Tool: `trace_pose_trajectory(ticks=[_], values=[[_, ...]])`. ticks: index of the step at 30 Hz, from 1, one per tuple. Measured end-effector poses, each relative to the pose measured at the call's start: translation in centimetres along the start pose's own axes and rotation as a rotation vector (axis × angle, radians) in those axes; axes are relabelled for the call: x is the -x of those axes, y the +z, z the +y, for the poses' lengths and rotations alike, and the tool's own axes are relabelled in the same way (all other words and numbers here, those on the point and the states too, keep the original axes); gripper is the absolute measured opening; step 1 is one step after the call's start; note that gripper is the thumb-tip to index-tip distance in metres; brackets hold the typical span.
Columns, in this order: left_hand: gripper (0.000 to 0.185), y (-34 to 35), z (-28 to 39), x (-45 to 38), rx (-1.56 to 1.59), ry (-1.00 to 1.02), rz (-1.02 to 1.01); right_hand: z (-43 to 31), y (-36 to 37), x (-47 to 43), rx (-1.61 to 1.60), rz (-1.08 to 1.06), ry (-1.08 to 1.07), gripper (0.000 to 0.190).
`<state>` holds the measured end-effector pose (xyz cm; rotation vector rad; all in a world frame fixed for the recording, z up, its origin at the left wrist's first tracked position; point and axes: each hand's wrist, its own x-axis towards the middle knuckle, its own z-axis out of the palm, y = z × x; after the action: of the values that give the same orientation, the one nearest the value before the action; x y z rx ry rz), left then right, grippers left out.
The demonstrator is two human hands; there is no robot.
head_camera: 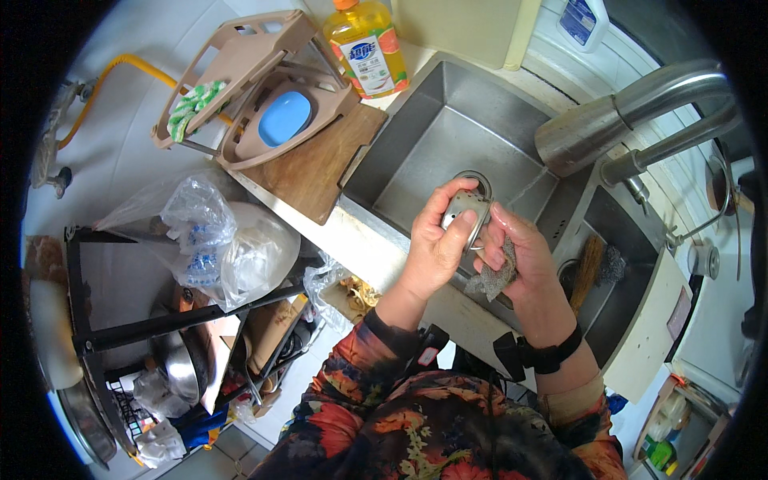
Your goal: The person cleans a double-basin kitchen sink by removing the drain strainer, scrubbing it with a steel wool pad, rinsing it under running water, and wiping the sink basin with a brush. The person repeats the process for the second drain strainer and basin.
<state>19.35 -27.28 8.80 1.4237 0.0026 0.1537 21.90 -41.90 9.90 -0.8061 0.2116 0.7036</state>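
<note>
Over the near part of the left basin of a stainless-steel sink (474, 129), my left hand (441, 240) grips a small round metal strainer (460, 206) with holes in its wall and a metal ring at its far end. My right hand (522, 249) is close against the strainer's right side and holds a grey scouring cloth (497, 277), which hangs below the fingers. How far the cloth touches the strainer is hidden by the fingers.
A large faucet (591, 129) reaches over the basin from the right. The right basin holds a straw brush (588, 270) and a steel-wool scrubber (612, 265). Left of the sink are a wooden cutting board (324, 174), a tan rack (240, 156) with a blue dish (285, 119), and a dish-soap bottle (369, 54).
</note>
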Motion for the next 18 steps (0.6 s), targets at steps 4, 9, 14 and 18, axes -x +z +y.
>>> trace_pose_trajectory(ticks=[4, 9, 14, 18], values=[[0.036, 0.4, -0.3, -0.7, 0.366, -0.167, -0.024, -0.4, -0.4, -0.5, 0.188, 0.001, -0.232, 0.038], [0.041, 0.3, -1.3, -2.0, 0.562, -0.372, 0.077, -3.1, -3.0, -1.2, 0.224, 0.398, -0.414, 0.030], [0.039, 2.7, -2.9, -3.0, 0.763, -0.559, 0.036, -6.1, -6.9, -0.7, -0.221, 0.413, -0.380, 0.030], [0.039, 4.5, -3.5, -4.4, 0.888, -0.679, 0.029, -6.7, -8.0, 1.4, -0.015, 0.400, -0.476, 0.029]])
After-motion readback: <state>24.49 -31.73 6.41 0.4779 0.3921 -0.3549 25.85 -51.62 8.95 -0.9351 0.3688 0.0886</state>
